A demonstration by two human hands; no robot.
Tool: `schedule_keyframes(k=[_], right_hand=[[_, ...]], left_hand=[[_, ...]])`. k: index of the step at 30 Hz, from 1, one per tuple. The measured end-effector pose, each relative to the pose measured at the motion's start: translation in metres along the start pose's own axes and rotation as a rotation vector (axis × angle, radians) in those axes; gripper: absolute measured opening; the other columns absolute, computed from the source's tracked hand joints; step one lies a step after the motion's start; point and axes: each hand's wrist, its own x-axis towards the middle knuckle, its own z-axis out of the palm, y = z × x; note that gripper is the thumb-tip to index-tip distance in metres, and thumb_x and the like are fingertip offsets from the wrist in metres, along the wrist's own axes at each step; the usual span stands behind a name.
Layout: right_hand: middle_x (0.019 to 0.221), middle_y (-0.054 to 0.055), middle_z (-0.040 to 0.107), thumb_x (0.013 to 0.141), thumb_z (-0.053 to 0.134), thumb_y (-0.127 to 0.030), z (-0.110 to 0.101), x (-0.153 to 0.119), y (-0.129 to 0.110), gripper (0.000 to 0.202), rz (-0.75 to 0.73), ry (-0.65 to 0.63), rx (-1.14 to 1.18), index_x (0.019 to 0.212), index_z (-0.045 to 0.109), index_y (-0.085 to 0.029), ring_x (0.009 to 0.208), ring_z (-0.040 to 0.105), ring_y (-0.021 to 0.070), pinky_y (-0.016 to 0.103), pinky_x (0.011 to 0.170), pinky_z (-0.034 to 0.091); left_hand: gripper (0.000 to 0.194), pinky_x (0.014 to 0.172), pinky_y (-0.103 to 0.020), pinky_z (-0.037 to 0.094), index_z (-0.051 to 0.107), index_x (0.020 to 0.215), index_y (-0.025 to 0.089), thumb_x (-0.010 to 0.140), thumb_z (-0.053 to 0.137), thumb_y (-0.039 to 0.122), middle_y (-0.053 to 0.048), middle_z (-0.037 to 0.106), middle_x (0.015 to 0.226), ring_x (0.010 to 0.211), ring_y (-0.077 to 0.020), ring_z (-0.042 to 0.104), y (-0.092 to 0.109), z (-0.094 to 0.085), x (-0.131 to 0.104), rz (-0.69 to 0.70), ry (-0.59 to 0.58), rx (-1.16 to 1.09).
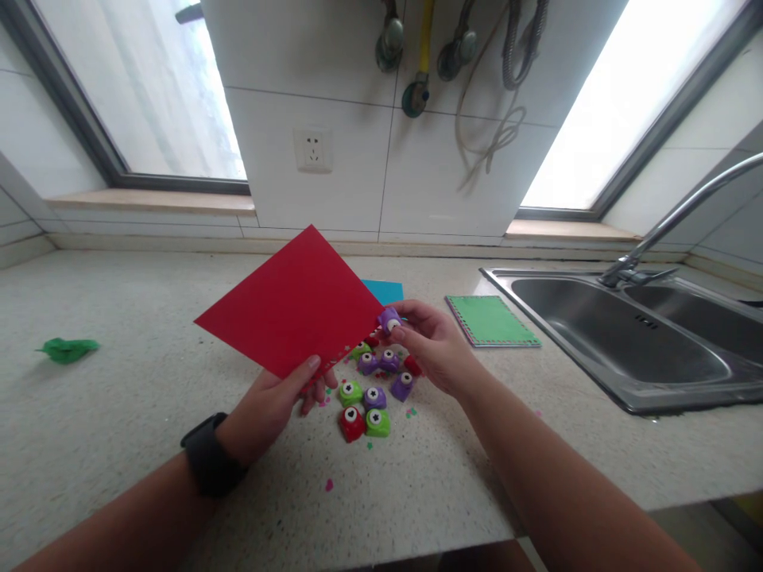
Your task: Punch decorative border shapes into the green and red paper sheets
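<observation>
My left hand (274, 405), with a black watch on its wrist, pinches the lower edge of a red paper sheet (298, 302) held up above the counter. Small cut-outs run along the sheet's lower right edge. At its right corner my right hand (438, 345) grips a purple craft punch (389, 320) between thumb and fingers, and the punch meets the paper's edge. Below lie several more punches, among them a red one (351, 424), a green one (377, 422) and a purple one (403, 386). A blue sheet (386, 291) shows partly behind the red one.
A stack of green paper (493, 320) with a punched border lies right of my right hand, beside a steel sink (572, 334) with a faucet (685, 214). A crumpled green item (68, 349) is at far left. Tiny paper shapes dot the speckled counter (149, 445).
</observation>
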Motion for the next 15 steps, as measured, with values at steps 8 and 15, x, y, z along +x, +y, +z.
schedule_keyframes(k=[8, 15], right_hand=[[0.095, 0.003, 0.072, 0.079, 0.083, -0.039, 0.008, 0.0, 0.006, 0.031, 0.103, -0.042, 0.017, 0.101, 0.07, -0.023, 0.075, 0.066, 0.014, 0.032, 0.073, 0.056], [0.089, 0.003, 0.07, 0.081, 0.08, -0.044, 0.013, 0.0, 0.013, 0.031, 0.205, -0.062, -0.021, 0.102, 0.073, -0.022, 0.072, 0.063, 0.0144, 0.03, 0.066, 0.052]], left_hand=[[0.045, 0.05, -0.026, 0.04, 0.071, 0.077, 0.014, 0.096, 0.053, 0.05, -0.006, 0.064, 0.066, 0.053, -0.0131, 0.05, 0.007, 0.004, 0.0, 0.007, -0.01, 0.072], [0.045, 0.051, -0.027, 0.04, 0.071, 0.076, 0.014, 0.094, 0.054, 0.052, -0.007, 0.065, 0.068, 0.054, -0.0135, 0.051, 0.009, 0.003, -0.001, -0.017, -0.011, 0.101]])
